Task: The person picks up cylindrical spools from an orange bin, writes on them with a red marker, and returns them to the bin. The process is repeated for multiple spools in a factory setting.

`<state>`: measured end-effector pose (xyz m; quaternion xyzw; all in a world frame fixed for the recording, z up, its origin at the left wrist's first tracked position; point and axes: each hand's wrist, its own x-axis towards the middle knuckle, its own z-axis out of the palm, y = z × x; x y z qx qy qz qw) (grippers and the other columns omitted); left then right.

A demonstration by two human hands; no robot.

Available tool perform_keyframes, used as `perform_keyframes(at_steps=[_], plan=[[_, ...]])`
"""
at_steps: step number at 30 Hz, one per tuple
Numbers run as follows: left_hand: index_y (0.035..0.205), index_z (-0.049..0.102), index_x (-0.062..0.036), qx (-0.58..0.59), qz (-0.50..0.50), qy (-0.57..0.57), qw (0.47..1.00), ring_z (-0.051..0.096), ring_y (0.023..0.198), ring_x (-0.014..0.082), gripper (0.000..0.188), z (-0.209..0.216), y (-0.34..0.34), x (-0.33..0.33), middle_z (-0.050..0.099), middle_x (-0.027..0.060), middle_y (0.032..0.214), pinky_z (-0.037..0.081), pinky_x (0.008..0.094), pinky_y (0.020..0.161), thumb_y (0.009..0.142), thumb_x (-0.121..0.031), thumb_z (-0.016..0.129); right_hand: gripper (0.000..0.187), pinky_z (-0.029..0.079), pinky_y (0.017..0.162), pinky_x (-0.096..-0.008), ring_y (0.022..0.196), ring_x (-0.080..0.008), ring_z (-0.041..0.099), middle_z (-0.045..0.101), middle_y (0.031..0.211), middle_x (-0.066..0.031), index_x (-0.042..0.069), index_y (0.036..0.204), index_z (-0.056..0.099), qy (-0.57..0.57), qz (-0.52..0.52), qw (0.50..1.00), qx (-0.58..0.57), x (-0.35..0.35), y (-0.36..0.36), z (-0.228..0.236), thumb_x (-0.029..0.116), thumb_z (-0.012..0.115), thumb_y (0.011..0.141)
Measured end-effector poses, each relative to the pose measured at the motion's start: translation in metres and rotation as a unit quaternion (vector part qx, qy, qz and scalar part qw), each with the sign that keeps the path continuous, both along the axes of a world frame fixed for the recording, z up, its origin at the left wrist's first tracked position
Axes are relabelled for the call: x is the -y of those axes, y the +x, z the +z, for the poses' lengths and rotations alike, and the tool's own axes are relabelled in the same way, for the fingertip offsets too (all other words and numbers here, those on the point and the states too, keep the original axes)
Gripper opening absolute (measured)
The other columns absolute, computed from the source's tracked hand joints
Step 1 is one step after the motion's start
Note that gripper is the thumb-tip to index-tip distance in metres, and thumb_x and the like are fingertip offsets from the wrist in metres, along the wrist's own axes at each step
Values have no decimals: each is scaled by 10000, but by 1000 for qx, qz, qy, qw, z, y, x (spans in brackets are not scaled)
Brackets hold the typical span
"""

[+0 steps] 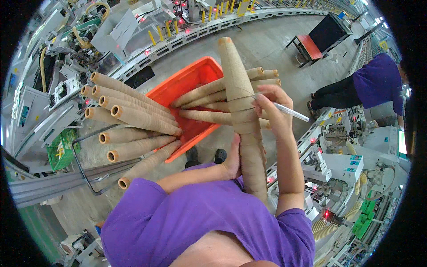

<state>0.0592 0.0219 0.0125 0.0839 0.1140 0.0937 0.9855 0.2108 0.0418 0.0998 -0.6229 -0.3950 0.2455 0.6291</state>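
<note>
A long stack of nested brown yarn cones leans upright against my body, its narrow orange-tipped end pointing away. My left hand grips the stack low on its left side; the fingers go partly out of sight behind it. Between the fingers of my right hand is a slim silver pen-like tool. Its thin tip touches or nearly touches the stack at a dark line around a cone. Beyond my hands stands an orange bin, with more cone stacks sticking out over its left and right sides.
A bent dark metal bar and a green crate are at left. Winding machines line the right side and a rail with yellow pegs runs behind. A person in purple bends at far right, near a red-topped stand.
</note>
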Motion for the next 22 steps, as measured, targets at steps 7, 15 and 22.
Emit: perform_keyframes(at_steps=[7, 15, 22], plan=[[1376, 401, -56, -61, 38, 75, 995, 550, 1137, 191, 826, 0, -9, -5, 553, 94, 1258, 443, 339, 988, 887, -721, 394, 277, 336, 487, -224, 540, -36, 419, 510, 559, 11, 19, 636, 529, 9, -126, 977, 171, -37, -30, 7, 80, 720, 828], [1435, 329, -41, -63, 22, 79, 995, 466, 1250, 193, 805, 5, -12, -17, 472, 80, 1381, 349, 332, 1082, 925, -661, 395, 333, 289, 462, -242, 512, -41, 351, 432, 524, 3, 12, 597, 466, 37, -142, 966, 215, -47, -31, 3, 55, 687, 844], [1448, 314, -44, -49, 8, 95, 994, 448, 1270, 186, 844, 6, -16, -25, 442, 68, 1411, 335, 332, 1090, 903, -679, 427, 337, 273, 462, -243, 520, -38, 338, 423, 531, 27, 22, 596, 452, 41, -152, 974, 165, -48, -29, -1, 49, 667, 855]])
